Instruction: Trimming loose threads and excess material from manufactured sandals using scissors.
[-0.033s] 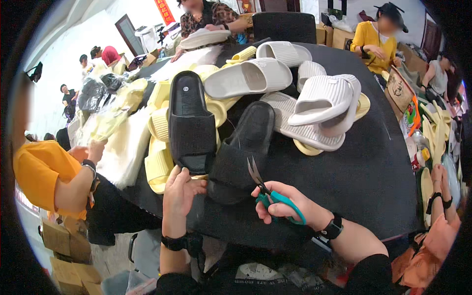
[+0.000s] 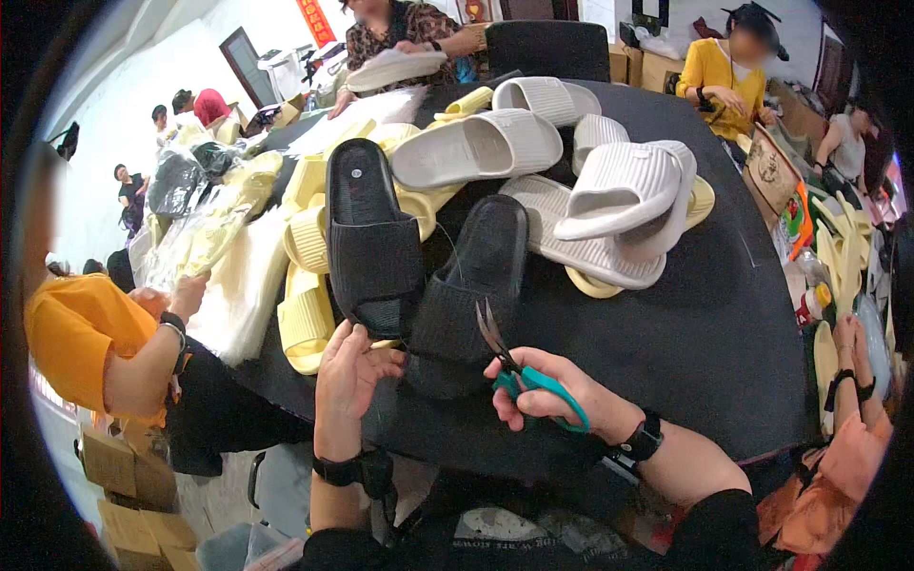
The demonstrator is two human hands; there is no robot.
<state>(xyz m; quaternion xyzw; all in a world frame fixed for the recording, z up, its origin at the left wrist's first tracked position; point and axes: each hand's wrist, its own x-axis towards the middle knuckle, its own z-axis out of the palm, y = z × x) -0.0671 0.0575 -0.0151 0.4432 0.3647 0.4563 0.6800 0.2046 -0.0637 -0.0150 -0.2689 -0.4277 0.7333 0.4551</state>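
Two black slide slippers lie side by side on the near part of a black round table [image 2: 724, 324]. My left hand [image 2: 350, 369] rests with fingers apart against the heel of the left black slipper [image 2: 373, 238], gripping nothing. My right hand [image 2: 547, 392] holds small teal-handled scissors [image 2: 522, 373], their blades slightly parted and pointing up at the heel of the right black slipper [image 2: 468, 285]. Both wrists wear black bands.
White ribbed slippers [image 2: 609, 205] are piled behind the black pair, and pale yellow slippers [image 2: 305, 252] and clear plastic bags [image 2: 205, 228] lie to the left. A person in orange [image 2: 90, 343] works at the left edge. Other people sit at the far side and the right.
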